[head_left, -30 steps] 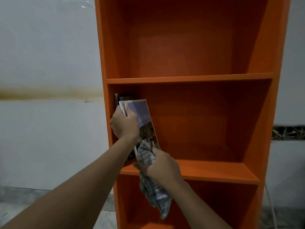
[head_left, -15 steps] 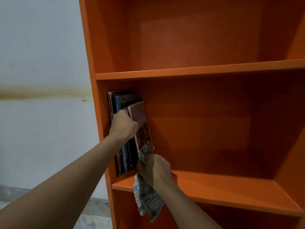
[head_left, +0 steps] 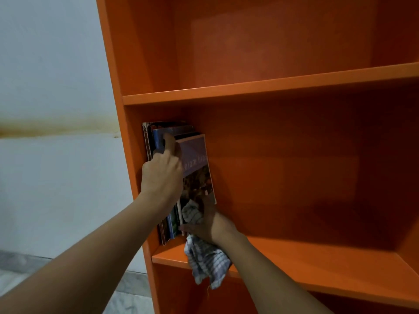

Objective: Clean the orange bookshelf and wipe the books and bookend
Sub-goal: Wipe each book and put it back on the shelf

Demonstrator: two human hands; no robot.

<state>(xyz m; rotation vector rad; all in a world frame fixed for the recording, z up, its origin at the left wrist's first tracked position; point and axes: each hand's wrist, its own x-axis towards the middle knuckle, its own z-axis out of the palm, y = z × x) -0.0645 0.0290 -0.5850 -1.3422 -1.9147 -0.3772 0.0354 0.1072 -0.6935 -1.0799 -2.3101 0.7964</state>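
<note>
Step in hand was judged to be a purple book (head_left: 196,159) being seated against the row of books (head_left: 147,141) at the left end of the middle shelf (head_left: 317,266) of the orange bookshelf (head_left: 113,64).

To be done well:
- The row should be steadied from the left.
- The purple book should be brought upright and flush, its bottom edge slid along the board.
- The cloth (head_left: 206,261) should not be trapped underneath.

The cover was seen turned outward, not yet flush. No bookend was seen, so tipping toward the shelf's right end was judged a risk once support was removed.

The left hand (head_left: 162,177) was seen with fingers curled at the spine edge of the purple book, clamped on it. Its index finger was laid on a blue book (head_left: 158,139) in the row.

The right hand (head_left: 210,225) was closed round the checked cloth. A bunch of it was pressed at the purple book's lower corner, and the rest hung over the shelf's front edge.

The hands were apart, one high and one low on the same book.
</note>
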